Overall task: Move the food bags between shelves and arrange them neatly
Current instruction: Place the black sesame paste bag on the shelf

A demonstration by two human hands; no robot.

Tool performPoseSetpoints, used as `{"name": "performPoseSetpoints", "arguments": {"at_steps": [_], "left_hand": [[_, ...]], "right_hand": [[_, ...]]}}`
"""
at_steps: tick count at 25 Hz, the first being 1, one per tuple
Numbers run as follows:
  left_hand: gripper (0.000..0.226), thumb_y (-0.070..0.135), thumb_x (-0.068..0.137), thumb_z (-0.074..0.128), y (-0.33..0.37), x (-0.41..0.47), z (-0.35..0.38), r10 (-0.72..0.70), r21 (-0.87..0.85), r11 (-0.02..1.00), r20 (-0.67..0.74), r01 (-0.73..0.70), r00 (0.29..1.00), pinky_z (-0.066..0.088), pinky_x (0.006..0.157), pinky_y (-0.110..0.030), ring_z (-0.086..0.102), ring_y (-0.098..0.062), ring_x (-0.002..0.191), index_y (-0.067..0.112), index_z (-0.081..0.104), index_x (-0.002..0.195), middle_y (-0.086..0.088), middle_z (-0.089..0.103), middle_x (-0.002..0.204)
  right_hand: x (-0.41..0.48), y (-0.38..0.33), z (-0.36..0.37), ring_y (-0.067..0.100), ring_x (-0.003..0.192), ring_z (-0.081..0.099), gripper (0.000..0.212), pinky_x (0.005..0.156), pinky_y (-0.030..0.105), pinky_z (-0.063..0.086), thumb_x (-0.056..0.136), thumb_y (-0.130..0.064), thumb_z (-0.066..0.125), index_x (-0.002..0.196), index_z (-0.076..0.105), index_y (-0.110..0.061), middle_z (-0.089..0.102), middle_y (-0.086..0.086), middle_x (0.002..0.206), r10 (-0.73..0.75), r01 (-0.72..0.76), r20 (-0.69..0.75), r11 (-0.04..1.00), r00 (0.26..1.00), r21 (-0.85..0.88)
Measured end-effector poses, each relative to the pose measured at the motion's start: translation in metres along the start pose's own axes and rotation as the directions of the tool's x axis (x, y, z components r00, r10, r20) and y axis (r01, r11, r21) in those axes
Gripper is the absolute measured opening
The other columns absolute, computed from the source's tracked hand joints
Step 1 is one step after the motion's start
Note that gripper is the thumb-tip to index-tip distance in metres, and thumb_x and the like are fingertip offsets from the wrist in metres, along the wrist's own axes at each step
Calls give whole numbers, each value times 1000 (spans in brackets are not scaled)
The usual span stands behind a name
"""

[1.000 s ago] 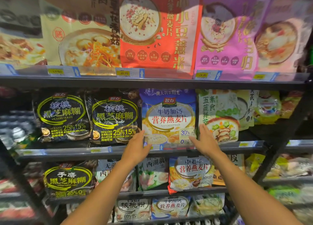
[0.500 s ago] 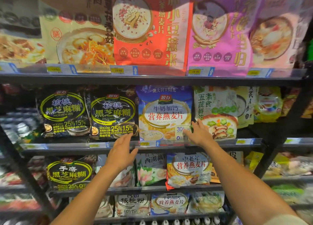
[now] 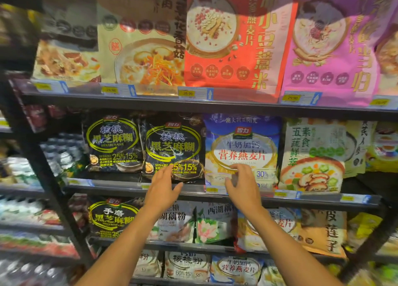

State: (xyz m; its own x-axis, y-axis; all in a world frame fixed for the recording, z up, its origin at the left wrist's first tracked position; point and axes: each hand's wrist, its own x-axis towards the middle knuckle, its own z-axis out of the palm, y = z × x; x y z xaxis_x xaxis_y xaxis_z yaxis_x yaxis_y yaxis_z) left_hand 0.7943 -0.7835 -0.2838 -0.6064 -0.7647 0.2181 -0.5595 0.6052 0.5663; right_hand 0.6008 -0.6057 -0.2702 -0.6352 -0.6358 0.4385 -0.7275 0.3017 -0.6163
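A blue and cream oatmeal bag (image 3: 242, 148) stands upright on the middle shelf (image 3: 318, 197). My right hand (image 3: 241, 186) hovers in front of its lower part, fingers spread, gripping nothing. To the left stands a black sesame paste bag (image 3: 173, 143), with a matching one (image 3: 113, 142) beside it. My left hand (image 3: 164, 183) is open before the lower right corner of the nearer black bag. Whether either hand touches a bag is unclear.
A green and white vegetable bag (image 3: 312, 154) stands right of the oatmeal bag. Large red (image 3: 239, 38) and pink (image 3: 331, 44) bags fill the top shelf. The shelf below (image 3: 189, 246) holds several more bags. Black uprights (image 3: 53, 186) frame the unit.
Both hands have shifted left: the right from the oatmeal bag's right edge to its front, the left from the oatmeal bag's left edge to the black bag. The camera has turned.
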Motion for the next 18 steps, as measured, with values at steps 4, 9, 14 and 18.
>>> {"name": "performPoseSetpoints", "arguments": {"at_steps": [4,9,14,18], "left_hand": [[88,46,96,68,-34,32,-12,-59,-45,997,-76,56,995,28,126,-47,22,-28,157,14,21,164,-8,28,169],[106,57,83,79,-77,83,-36,-233,-144,965,-94,218,968,40,118,-52,37,-35,150,8,25,160,-15,37,162],[91,73,67,82,-116,119,-43,-312,-140,932,153,333,938,55,96,-50,60,-34,121,15,43,124,-7,57,130],[100,82,56,80,-129,130,-43,-293,-162,930,223,331,930,56,95,-50,62,-32,115,15,45,121,-5,59,124]], "right_hand": [[5,-35,55,14,124,56,48,100,38,53,97,-33,65,142,49,-23,53,-6,135,7,-34,183,989,983,144],[24,-67,106,21,144,45,78,117,41,42,97,-34,69,161,25,-23,47,-1,152,125,-182,275,964,953,194],[42,-76,137,27,157,25,99,124,40,28,97,-39,68,166,3,-12,21,7,172,296,-327,260,941,919,83],[49,-82,149,36,141,48,92,109,42,42,96,-40,68,165,13,-12,51,12,155,399,-409,220,912,890,0]]}}
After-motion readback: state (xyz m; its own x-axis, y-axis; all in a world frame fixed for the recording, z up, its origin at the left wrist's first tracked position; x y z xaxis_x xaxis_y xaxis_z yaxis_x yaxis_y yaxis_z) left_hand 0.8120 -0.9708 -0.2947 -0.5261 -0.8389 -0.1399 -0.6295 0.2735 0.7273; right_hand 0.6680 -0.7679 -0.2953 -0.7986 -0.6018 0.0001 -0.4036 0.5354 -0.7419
